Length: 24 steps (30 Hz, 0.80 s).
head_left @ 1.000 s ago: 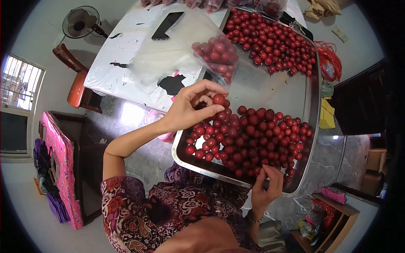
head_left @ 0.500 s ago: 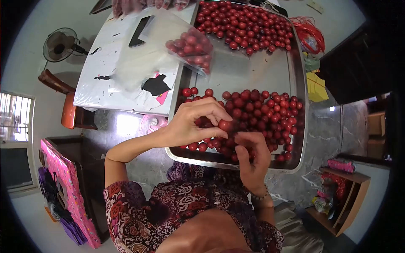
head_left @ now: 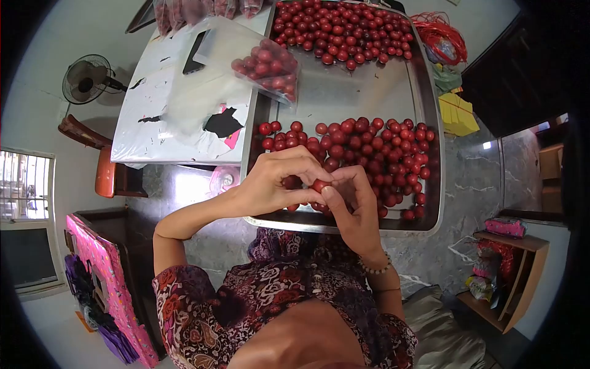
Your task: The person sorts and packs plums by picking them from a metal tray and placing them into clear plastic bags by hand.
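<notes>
My left hand (head_left: 279,181) pinches a small round red fruit (head_left: 320,185) between thumb and fingertips, above the near part of a metal tray. From the other side my right hand (head_left: 356,212) meets it, thumb and forefinger closed at the fruit. A heap of the same red fruits (head_left: 393,154) lies around and beneath both hands in the tray (head_left: 344,98). Part of that heap is hidden behind the hands.
At the tray's far end lies another heap of red fruits (head_left: 344,31). A clear bag of fruits (head_left: 270,67) rests over the tray's left rim. The white table (head_left: 138,132) beside it carries a phone (head_left: 195,52) and more filled bags (head_left: 203,9).
My right hand has come up and left, and its thumb and forefinger now touch the fruit. My left hand still holds it. The whole view has shifted slightly.
</notes>
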### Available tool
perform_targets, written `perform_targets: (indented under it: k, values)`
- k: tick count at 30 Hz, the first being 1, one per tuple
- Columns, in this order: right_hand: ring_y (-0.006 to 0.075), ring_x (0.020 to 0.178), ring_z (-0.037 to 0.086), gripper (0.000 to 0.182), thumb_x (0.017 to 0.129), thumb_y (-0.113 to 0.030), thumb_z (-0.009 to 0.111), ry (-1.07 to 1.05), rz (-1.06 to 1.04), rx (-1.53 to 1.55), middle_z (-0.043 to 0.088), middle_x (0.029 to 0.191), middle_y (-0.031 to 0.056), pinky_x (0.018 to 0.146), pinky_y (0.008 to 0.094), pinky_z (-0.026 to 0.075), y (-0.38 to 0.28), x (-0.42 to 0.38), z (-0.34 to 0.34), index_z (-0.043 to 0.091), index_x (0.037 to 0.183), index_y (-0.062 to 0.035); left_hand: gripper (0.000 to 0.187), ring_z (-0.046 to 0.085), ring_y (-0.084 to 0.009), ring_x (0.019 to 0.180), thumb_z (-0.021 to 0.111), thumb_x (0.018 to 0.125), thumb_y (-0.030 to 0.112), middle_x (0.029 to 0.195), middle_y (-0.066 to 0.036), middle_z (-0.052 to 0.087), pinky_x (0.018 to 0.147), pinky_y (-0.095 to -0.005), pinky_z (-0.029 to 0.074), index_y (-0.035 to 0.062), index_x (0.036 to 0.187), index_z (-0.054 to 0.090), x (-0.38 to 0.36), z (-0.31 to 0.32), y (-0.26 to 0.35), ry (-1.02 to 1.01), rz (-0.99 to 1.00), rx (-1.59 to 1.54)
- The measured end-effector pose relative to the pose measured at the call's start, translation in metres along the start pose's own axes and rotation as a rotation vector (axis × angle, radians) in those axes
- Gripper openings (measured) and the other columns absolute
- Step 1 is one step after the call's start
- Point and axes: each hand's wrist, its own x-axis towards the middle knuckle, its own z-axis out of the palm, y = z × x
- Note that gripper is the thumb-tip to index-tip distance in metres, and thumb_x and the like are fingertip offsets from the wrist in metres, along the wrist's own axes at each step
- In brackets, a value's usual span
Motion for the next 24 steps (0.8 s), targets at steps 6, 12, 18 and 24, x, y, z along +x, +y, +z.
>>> perform_targets:
  k: [6,12,18,24]
  values:
    - [0.0064,0.079,0.059,0.018,0.096,-0.011,0.061,-0.006,-0.028,0.035,0.063,0.089,0.003,0.069,0.0233,0.048,0.007,-0.002,-0.003,0.052,0.108,-0.0026,0.028,0.066,-0.0137,0.089,0.079,0.078,0.002,0.098,-0.007,0.065,0.075,-0.0266,0.057,0.0004,0.105,0.069,-0.001,0.006,-0.002,-0.004,-0.183,-0.293]
    - [0.0072,0.08,0.06,0.018,0.096,-0.01,0.06,0.011,-0.053,0.025,0.064,0.091,0.0041,0.07,0.0233,0.049,0.003,-0.002,-0.003,0.052,0.11,-0.0019,0.028,0.068,-0.0137,0.092,0.074,0.082,-0.005,0.102,-0.008,0.066,0.079,-0.0269,0.058,-0.002,0.107,0.064,-0.003,0.007,-0.009,-0.032,-0.345,-0.596]
    - [0.0081,0.081,0.061,0.017,0.098,-0.009,0.056,0.011,-0.024,0.064,0.065,0.092,0.0055,0.072,0.0237,0.05,0.001,-0.003,-0.002,0.055,0.113,-0.0013,0.03,0.068,-0.0139,0.088,0.073,0.083,-0.005,0.1,-0.011,0.068,0.073,-0.0262,0.058,-0.0014,0.109,0.059,-0.005,0.008,-0.013,-0.003,-0.354,-0.732]
    - [0.009,0.082,0.062,0.018,0.097,-0.009,0.057,0.008,-0.081,-0.006,0.065,0.09,0.0057,0.072,0.0251,0.051,0.004,0.0,-0.002,0.056,0.113,-0.0008,0.029,0.069,-0.0141,0.087,0.072,0.084,-0.006,0.098,-0.011,0.069,0.073,-0.0258,0.058,-0.0005,0.107,0.056,-0.005,0.004,-0.009,-0.014,-0.458,-0.848]
